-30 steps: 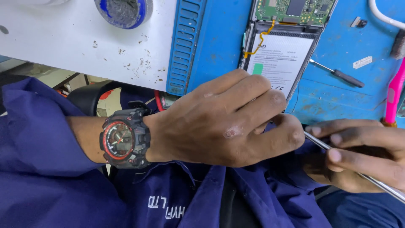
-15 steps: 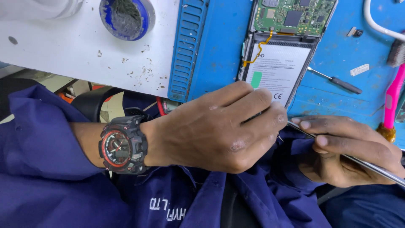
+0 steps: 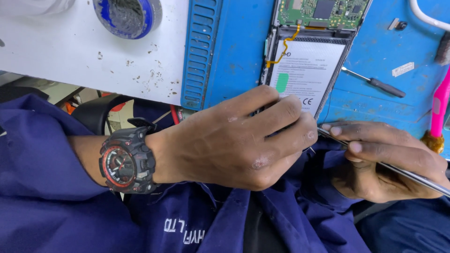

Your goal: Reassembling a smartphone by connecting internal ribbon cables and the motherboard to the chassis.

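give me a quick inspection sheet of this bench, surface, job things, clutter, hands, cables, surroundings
surface: blue work mat beside a speckled white panel.
job's things: opened phone, back off, green circuit board above a white battery; thin metal tool.
clutter: small screwdriver, pink brush, blue-rimmed tin, small loose part.
hands: left hand, with a black and red wristwatch, at the phone's lower edge; right hand grips the metal tool, tip pointing towards the left fingers.
cables: orange flex strip on the phone; white cable top right.
surroundings: navy work jacket; dark chair part below the bench.
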